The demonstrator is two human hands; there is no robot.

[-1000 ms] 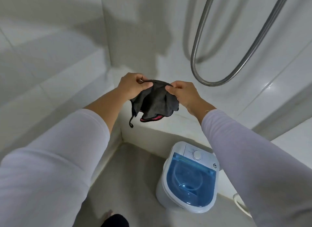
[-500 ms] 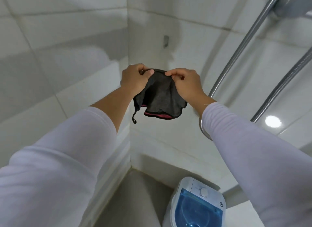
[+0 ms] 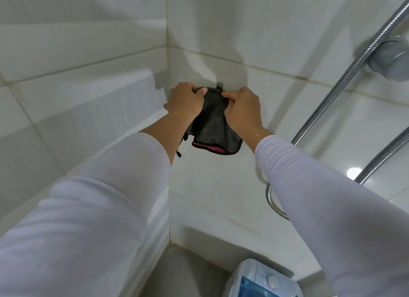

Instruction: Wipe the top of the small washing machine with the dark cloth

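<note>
The dark cloth (image 3: pixel 213 128), grey-black with a pink-red edge at its bottom, hangs between both hands high against the white tiled wall. My left hand (image 3: pixel 184 101) pinches its upper left corner and my right hand (image 3: pixel 242 109) pinches its upper right corner. The cloth's top edge is right at a small dark wall hook (image 3: pixel 219 85). Far below, at the bottom edge of the view, only the back of the small washing machine (image 3: pixel 254 276) shows: white body, round knob, blue transparent lid.
White tiled walls meet in a corner (image 3: pixel 167 53) just left of the hands. A metal shower hose (image 3: pixel 345 80) runs diagonally at the right, with a chrome fitting (image 3: pixel 389 60) above. Grey floor (image 3: pixel 183 274) lies left of the machine.
Both hands have lifted the cloth higher up the wall, up to the hook. The view has tilted upward, so the washing machine has slid almost out of the bottom.
</note>
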